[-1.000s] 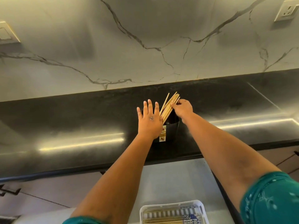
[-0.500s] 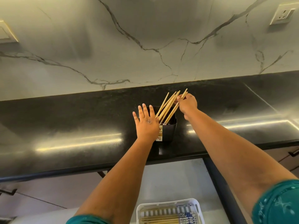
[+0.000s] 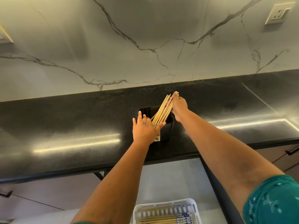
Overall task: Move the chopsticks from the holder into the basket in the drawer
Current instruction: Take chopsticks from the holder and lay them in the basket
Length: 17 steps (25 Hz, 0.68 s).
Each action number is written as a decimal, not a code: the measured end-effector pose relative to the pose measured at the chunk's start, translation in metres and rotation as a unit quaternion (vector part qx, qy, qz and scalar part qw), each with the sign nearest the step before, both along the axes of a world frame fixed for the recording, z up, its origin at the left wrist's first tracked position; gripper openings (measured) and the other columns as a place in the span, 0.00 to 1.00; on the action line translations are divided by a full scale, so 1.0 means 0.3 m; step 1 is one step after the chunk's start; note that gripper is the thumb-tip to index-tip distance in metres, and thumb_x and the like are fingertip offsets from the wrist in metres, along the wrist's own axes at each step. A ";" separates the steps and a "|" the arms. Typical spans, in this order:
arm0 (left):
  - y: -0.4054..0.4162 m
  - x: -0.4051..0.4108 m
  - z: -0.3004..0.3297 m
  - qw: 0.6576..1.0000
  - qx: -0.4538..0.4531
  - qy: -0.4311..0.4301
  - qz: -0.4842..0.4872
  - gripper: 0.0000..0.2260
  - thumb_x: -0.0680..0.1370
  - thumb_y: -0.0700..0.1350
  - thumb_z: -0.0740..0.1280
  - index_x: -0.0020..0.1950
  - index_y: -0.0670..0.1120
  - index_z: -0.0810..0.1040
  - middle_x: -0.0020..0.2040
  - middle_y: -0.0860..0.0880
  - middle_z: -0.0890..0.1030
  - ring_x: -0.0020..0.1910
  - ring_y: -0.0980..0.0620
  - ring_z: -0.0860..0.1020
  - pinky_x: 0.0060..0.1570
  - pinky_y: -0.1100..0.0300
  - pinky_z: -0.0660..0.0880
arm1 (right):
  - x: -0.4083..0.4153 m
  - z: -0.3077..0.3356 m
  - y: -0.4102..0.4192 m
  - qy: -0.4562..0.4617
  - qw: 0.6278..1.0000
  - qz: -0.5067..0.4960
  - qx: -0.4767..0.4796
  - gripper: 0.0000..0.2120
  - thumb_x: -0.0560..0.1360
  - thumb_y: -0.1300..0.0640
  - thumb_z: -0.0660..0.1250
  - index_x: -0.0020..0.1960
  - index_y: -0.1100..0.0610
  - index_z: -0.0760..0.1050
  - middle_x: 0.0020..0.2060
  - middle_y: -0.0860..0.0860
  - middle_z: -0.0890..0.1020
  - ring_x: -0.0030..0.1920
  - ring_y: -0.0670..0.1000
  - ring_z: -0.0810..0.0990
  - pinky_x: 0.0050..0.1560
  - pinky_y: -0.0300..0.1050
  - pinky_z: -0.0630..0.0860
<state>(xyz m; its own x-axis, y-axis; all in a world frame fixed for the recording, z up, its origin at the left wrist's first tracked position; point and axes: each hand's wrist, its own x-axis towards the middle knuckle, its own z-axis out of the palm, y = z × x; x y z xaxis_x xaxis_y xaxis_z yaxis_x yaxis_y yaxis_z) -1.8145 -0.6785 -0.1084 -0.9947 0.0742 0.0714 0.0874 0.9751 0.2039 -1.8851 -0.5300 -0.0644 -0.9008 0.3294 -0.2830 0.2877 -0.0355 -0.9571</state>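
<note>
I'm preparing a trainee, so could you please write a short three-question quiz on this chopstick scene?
1. True or false: the chopsticks lean right in the black holder.
2. What does the left hand do? A) steadies the holder B) lifts the basket C) hangs idle
3. Where is the white basket?

Key: 1 true. 2 A. 3 In the open drawer below the counter; the right hand is on the chopsticks.

A veined white marble wall [image 3: 145, 38] rises behind a glossy black counter [image 3: 64, 123]; a socket [image 3: 277, 13] sits upper right.
</note>
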 end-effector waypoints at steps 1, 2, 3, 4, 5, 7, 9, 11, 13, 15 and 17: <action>0.003 -0.002 -0.001 1.000 0.005 -0.004 0.008 0.42 0.72 0.73 0.42 0.67 0.44 0.72 0.75 0.43 0.63 0.77 0.45 0.47 0.73 0.42 0.44 | 0.004 -0.002 -0.005 0.009 1.000 0.015 0.024 0.17 0.79 0.44 0.61 0.54 0.57 0.76 0.47 0.52 0.82 0.49 0.51 0.81 0.48 0.47 0.78; 0.006 -0.003 -0.003 1.000 0.008 -0.007 0.013 0.42 0.72 0.73 0.43 0.67 0.43 0.72 0.75 0.43 0.63 0.77 0.45 0.48 0.73 0.42 0.44 | 0.006 -0.003 -0.007 0.017 0.997 0.036 0.065 0.14 0.78 0.46 0.65 0.55 0.56 0.75 0.46 0.50 0.81 0.47 0.49 0.80 0.43 0.42 0.75; 0.008 -0.004 -0.006 1.000 0.010 -0.007 0.014 0.42 0.72 0.73 0.43 0.67 0.43 0.72 0.75 0.43 0.64 0.77 0.45 0.48 0.73 0.43 0.44 | 0.006 -0.007 -0.005 0.024 0.993 0.049 0.103 0.13 0.77 0.51 0.68 0.58 0.56 0.75 0.45 0.48 0.79 0.46 0.47 0.79 0.40 0.39 0.73; 0.009 -0.007 -0.009 1.000 0.011 -0.007 0.015 0.43 0.71 0.74 0.42 0.67 0.43 0.72 0.75 0.44 0.64 0.77 0.45 0.48 0.73 0.43 0.43 | 0.003 -0.011 0.000 0.026 0.990 0.056 0.124 0.13 0.76 0.55 0.69 0.59 0.57 0.75 0.45 0.47 0.78 0.45 0.46 0.79 0.38 0.37 0.72; 0.009 -0.008 -0.012 1.000 0.011 -0.004 0.013 0.43 0.71 0.74 0.41 0.66 0.44 0.72 0.74 0.44 0.66 0.77 0.44 0.49 0.73 0.43 0.43 | 0.007 -0.005 0.002 0.026 0.991 0.056 0.120 0.14 0.76 0.58 0.69 0.61 0.57 0.74 0.46 0.48 0.78 0.47 0.47 0.79 0.39 0.37 0.73; 0.007 -0.010 -0.006 1.000 0.011 -0.003 0.015 0.43 0.71 0.74 0.41 0.66 0.44 0.72 0.73 0.44 0.68 0.77 0.44 0.51 0.73 0.43 0.43 | 0.022 0.032 -0.002 0.035 0.992 0.055 0.112 0.14 0.76 0.61 0.69 0.60 0.57 0.75 0.51 0.52 0.80 0.51 0.50 0.81 0.43 0.40 0.75; 0.011 0.000 0.011 0.999 0.021 -0.012 0.026 0.40 0.73 0.72 0.45 0.68 0.43 0.69 0.73 0.42 0.67 0.77 0.42 0.52 0.73 0.42 0.45 | 0.043 0.091 0.003 0.075 0.985 0.064 0.144 0.09 0.76 0.61 0.68 0.56 0.57 0.77 0.52 0.54 0.81 0.51 0.50 0.82 0.44 0.39 0.75; 0.021 0.025 0.041 0.999 0.037 0.016 0.028 0.37 0.76 0.68 0.52 0.74 0.42 0.60 0.75 0.41 0.62 0.77 0.40 0.51 0.73 0.41 0.47 | 0.090 0.186 0.016 0.153 0.972 0.068 0.167 0.05 0.77 0.61 0.67 0.52 0.55 0.77 0.50 0.54 0.82 0.49 0.48 0.82 0.48 0.41 0.78; 0.065 0.055 0.114 0.991 0.108 0.079 0.019 0.37 0.77 0.63 0.59 0.77 0.42 0.52 0.77 0.40 0.56 0.77 0.41 0.50 0.73 0.42 0.50 | 0.161 0.299 0.034 0.247 0.942 0.072 0.213 0.04 0.78 0.61 0.65 0.52 0.56 0.77 0.49 0.52 0.83 0.47 0.46 0.82 0.49 0.35 0.78; 0.146 0.097 0.210 0.957 0.253 0.141 0.006 0.39 0.76 0.58 0.65 0.77 0.45 0.49 0.78 0.43 0.56 0.76 0.44 0.53 0.72 0.46 0.55 | 0.258 0.395 0.037 0.346 0.891 0.077 0.283 0.05 0.78 0.62 0.64 0.53 0.59 0.77 0.48 0.52 0.83 0.46 0.45 0.82 0.46 0.29 0.77; 0.235 0.157 0.307 0.903 0.396 0.167 0.014 0.36 0.74 0.53 0.69 0.76 0.48 0.55 0.73 0.45 0.66 0.71 0.48 0.65 0.68 0.51 0.65 | 0.371 0.459 0.015 0.420 0.838 0.089 0.336 0.06 0.78 0.62 0.65 0.54 0.61 0.77 0.47 0.53 0.84 0.45 0.46 0.83 0.46 0.29 0.77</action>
